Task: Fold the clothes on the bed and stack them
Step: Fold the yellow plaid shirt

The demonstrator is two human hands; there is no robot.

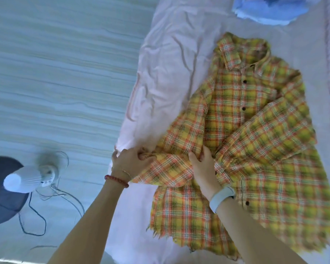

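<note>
The bed point(160, 77) under its wrinkled pink sheet has its long edge on the left against pale striped flooring point(55, 73), where a white fan point(30, 178) and its cable lie near the corner, and open sheet lies between that edge and the clothes. A yellow, orange and green plaid shirt point(246, 121) lies front-up, buttoned with dark buttons, collar toward a folded blue pile point(271, 8) at the far end, hem frayed. The left hand point(130, 162) pinches the cuff of the shirt's sleeve at the bed edge, while the right hand point(204, 168) grips a bunched fold just beside it.
</note>
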